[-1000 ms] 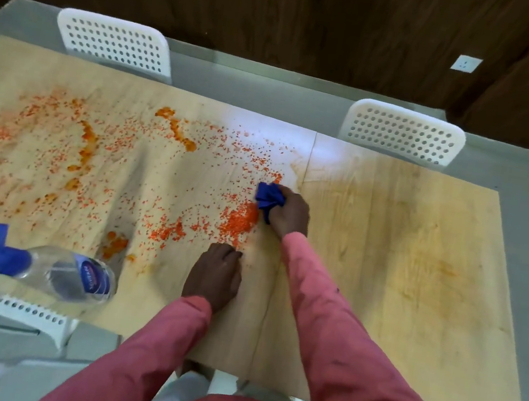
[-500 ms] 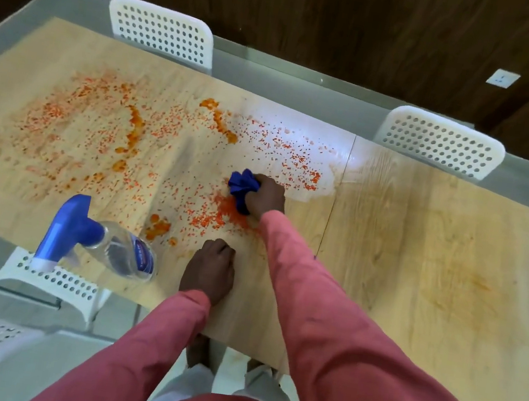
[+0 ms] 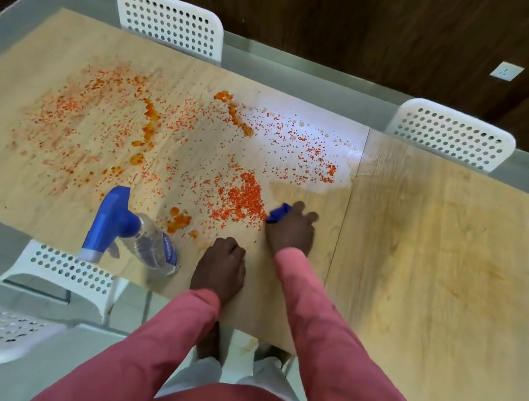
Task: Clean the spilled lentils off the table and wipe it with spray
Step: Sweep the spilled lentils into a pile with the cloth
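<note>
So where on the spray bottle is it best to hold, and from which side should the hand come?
Grip the spray bottle at its narrow blue neck, just behind the trigger head. It lies on its side near the table's front edge, head pointing left, clear body to the right. The left hand rests beside its base, so probably come from above and slightly right, fingers wrapping the neck.

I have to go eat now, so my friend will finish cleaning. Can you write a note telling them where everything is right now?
Right hand: pressing a blue cloth on the table, next to a pile of lentils.
Left hand: resting empty on the table near the front edge.
Spray bottle: lying on its side left of the left hand.
Done: right half looks free of lentils, though stained.
Left: gather the lentils scattered over the left half, then spray and wipe.
</note>
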